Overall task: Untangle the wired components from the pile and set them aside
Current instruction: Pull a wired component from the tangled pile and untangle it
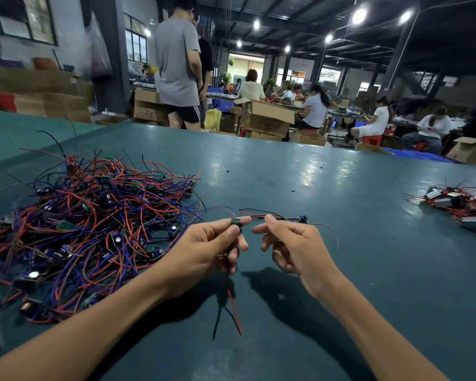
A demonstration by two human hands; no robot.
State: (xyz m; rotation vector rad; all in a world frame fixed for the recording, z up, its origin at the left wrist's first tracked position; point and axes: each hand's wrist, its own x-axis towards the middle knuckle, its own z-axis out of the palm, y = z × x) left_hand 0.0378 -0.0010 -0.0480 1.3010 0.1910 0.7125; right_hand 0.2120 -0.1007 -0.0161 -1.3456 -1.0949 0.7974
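Note:
A big tangled pile of red, blue and black wires with small circuit boards [91,229] lies on the left of the green table [341,257]. My left hand [204,251] pinches a small green component [235,222] between thumb and forefinger; its red and black leads hang below the hand. My right hand [291,248] is just to the right, thumb and forefinger pinching the red and black wires of a second component [302,219] that sticks out past the hand. Both hands are held above the table, right of the pile.
A smaller group of wired components with metal housings [462,207] lies at the table's right edge. Beyond the far edge stand cardboard boxes [267,116], a standing person [179,67] and several seated workers.

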